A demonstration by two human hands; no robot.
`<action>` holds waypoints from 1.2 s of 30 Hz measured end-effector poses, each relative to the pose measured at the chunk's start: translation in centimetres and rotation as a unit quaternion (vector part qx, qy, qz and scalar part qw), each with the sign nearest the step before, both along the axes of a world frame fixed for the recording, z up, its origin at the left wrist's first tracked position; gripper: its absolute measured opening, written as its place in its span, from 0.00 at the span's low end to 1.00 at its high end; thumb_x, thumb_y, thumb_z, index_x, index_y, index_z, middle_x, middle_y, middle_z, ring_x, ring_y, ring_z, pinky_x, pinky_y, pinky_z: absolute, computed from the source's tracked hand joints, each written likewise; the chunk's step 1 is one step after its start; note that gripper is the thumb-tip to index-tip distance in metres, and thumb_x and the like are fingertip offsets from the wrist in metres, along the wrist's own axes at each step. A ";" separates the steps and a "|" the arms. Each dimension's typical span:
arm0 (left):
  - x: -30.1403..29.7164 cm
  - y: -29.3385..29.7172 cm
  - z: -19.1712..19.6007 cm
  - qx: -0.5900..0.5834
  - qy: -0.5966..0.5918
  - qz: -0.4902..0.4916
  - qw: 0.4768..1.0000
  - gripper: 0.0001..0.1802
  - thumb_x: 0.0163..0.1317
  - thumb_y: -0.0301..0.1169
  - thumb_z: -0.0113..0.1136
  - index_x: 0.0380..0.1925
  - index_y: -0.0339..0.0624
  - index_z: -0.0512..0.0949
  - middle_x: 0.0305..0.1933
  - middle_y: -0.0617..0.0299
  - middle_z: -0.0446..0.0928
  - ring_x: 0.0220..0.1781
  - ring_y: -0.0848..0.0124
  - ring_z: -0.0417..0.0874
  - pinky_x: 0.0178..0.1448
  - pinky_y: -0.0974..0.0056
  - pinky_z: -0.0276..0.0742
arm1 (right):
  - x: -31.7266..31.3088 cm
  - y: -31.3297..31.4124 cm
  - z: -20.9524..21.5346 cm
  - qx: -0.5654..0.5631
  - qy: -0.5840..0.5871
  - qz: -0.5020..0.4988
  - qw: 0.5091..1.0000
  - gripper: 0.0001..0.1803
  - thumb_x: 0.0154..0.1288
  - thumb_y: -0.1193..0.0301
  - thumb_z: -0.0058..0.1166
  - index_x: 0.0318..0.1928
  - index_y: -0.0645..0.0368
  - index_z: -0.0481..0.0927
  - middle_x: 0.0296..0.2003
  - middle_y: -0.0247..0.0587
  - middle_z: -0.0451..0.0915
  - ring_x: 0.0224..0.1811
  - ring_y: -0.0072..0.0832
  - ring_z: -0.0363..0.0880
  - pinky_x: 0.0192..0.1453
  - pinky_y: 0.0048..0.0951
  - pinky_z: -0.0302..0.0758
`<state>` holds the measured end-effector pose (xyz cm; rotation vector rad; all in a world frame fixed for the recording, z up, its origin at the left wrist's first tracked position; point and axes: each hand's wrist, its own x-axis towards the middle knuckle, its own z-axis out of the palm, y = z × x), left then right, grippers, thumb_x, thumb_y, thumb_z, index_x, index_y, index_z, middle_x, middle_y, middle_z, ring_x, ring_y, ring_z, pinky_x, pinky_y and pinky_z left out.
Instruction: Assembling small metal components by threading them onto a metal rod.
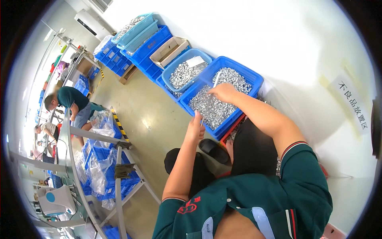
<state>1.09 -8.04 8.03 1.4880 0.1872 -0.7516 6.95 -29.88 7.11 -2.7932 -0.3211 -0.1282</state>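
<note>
A blue plastic bin (255, 84) in front of me is heaped with small silvery metal parts (213, 105). Over its right half is my right hand (225, 93), fingers pinched just above the parts; what they hold, if anything, is too small to name. A thin white strip (217, 79) sticks up just beyond these fingers. By the bin's near left side, my left hand (194, 129) is closed, thumb upward. Something thin and pale (202, 120) shows beside its fingers, but its kind cannot be made out.
Beyond stand a light blue basket (171, 84) of metal parts, a cardboard box (170, 51) and stacked blue crates (115, 59). A red bin (224, 140) is under the blue one. At left are a metal-framed table (118, 191), plastic-covered crates (105, 169) and a bending person (73, 101). A white wall bounds the right.
</note>
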 end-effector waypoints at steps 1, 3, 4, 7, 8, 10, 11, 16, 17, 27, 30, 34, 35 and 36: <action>-1.0 1.3 -0.2 0.010 0.002 -0.002 1.000 0.32 0.58 0.62 0.39 0.42 0.43 0.66 0.12 0.74 0.51 0.10 0.83 0.47 0.14 0.75 0.42 | 0.5 -0.5 -0.3 -0.002 -0.001 -0.013 1.000 0.14 0.55 0.65 0.48 0.42 0.38 0.79 0.34 0.38 0.79 0.37 0.38 0.78 0.37 0.40 0.73; -2.7 3.4 -0.7 0.016 0.022 -0.023 0.999 0.31 0.59 0.60 0.38 0.39 0.41 0.67 0.11 0.74 0.49 0.09 0.83 0.46 0.14 0.75 0.41 | 1.6 -2.6 -1.6 0.007 0.004 -0.077 0.997 0.13 0.55 0.64 0.48 0.42 0.38 0.78 0.35 0.39 0.79 0.39 0.39 0.77 0.40 0.40 0.73; -3.5 4.8 -0.9 0.021 0.024 -0.020 0.999 0.31 0.59 0.60 0.38 0.39 0.41 0.67 0.11 0.74 0.49 0.09 0.83 0.46 0.14 0.75 0.41 | 2.1 -2.9 -2.1 0.021 -0.006 -0.100 0.995 0.13 0.55 0.63 0.48 0.42 0.38 0.78 0.36 0.40 0.79 0.40 0.40 0.77 0.41 0.40 0.73; -4.7 7.6 -1.5 0.005 0.023 0.007 1.000 0.29 0.62 0.57 0.36 0.37 0.38 0.68 0.11 0.74 0.48 0.09 0.83 0.44 0.13 0.75 0.41 | 2.8 -4.0 -3.1 0.133 0.005 -0.182 0.974 0.13 0.56 0.64 0.48 0.43 0.40 0.78 0.39 0.41 0.78 0.43 0.40 0.76 0.45 0.40 0.72; -4.6 7.6 -1.5 0.003 0.025 0.004 1.000 0.29 0.62 0.57 0.36 0.37 0.38 0.68 0.11 0.74 0.48 0.09 0.83 0.44 0.13 0.75 0.41 | 3.0 -5.0 -3.9 0.172 -0.054 -0.160 0.971 0.12 0.58 0.64 0.48 0.40 0.52 0.78 0.34 0.44 0.79 0.32 0.38 0.78 0.31 0.38 0.74; -3.9 7.4 -1.7 -0.027 0.000 0.027 0.999 0.29 0.62 0.56 0.37 0.36 0.38 0.67 0.10 0.74 0.48 0.09 0.83 0.44 0.13 0.75 0.40 | 3.9 -5.6 -4.1 0.559 0.203 -0.250 0.764 0.12 0.60 0.65 0.47 0.34 0.61 0.75 0.25 0.42 0.75 0.20 0.27 0.71 0.15 0.27 0.66; -3.3 7.8 -1.6 -0.027 -0.012 0.038 0.999 0.28 0.62 0.56 0.37 0.35 0.37 0.68 0.10 0.74 0.48 0.09 0.83 0.44 0.13 0.75 0.41 | 3.9 -4.4 -3.1 0.683 0.264 -0.237 0.639 0.12 0.61 0.65 0.47 0.28 0.63 0.71 0.21 0.36 0.70 0.16 0.16 0.61 0.10 0.16 0.54; -0.4 8.1 -1.7 -0.009 -0.069 0.051 0.996 0.27 0.62 0.55 0.39 0.32 0.38 0.69 0.10 0.75 0.49 0.09 0.84 0.45 0.13 0.75 0.40 | 4.0 -1.0 -0.9 0.716 0.404 -0.160 0.547 0.07 0.61 0.71 0.46 0.30 0.63 0.70 0.24 0.36 0.71 0.17 0.14 0.62 0.11 0.13 0.54; 0.0 8.2 -1.9 -0.005 -0.089 0.050 0.995 0.27 0.62 0.54 0.40 0.31 0.38 0.69 0.10 0.75 0.50 0.09 0.84 0.45 0.13 0.75 0.40 | 3.9 -0.1 -0.5 0.717 0.419 -0.145 0.537 0.05 0.61 0.73 0.45 0.31 0.63 0.71 0.24 0.35 0.71 0.17 0.14 0.62 0.11 0.13 0.54; -0.4 8.5 -3.7 0.035 -0.113 0.063 0.991 0.24 0.62 0.51 0.44 0.25 0.39 0.71 0.11 0.75 0.52 0.10 0.84 0.48 0.14 0.75 0.43 | 4.3 2.3 0.3 0.724 0.371 -0.141 0.564 0.17 0.60 0.57 0.51 0.34 0.60 0.70 0.20 0.29 0.66 0.14 0.12 0.55 0.11 0.12 0.49; -0.6 9.3 -4.5 0.044 -0.140 0.039 0.988 0.21 0.62 0.48 0.46 0.24 0.40 0.72 0.11 0.75 0.54 0.11 0.84 0.50 0.15 0.74 0.45 | 4.5 3.0 0.5 0.732 0.357 -0.137 0.564 0.19 0.60 0.55 0.50 0.34 0.60 0.70 0.19 0.28 0.64 0.13 0.12 0.54 0.11 0.13 0.48; -0.7 9.7 -5.3 0.074 -0.201 0.035 0.976 0.18 0.61 0.44 0.49 0.23 0.40 0.72 0.12 0.75 0.56 0.13 0.84 0.53 0.17 0.74 0.47 | 4.8 4.0 0.7 0.747 0.337 -0.133 0.557 0.18 0.60 0.54 0.50 0.33 0.58 0.70 0.18 0.28 0.63 0.13 0.13 0.53 0.11 0.14 0.48; -0.7 9.8 -5.5 0.070 -0.203 0.035 0.976 0.17 0.61 0.42 0.49 0.23 0.40 0.73 0.12 0.75 0.56 0.14 0.84 0.53 0.18 0.74 0.48 | 4.8 4.3 0.9 0.746 0.335 -0.123 0.562 0.18 0.60 0.54 0.50 0.32 0.58 0.70 0.17 0.27 0.62 0.13 0.13 0.53 0.11 0.15 0.48; -0.6 9.9 -5.6 0.067 -0.204 0.035 0.976 0.16 0.60 0.41 0.50 0.23 0.39 0.73 0.12 0.75 0.57 0.14 0.84 0.54 0.19 0.74 0.48 | 4.9 4.6 1.0 0.750 0.337 -0.120 0.557 0.18 0.59 0.54 0.51 0.31 0.58 0.71 0.17 0.28 0.63 0.13 0.13 0.54 0.11 0.15 0.48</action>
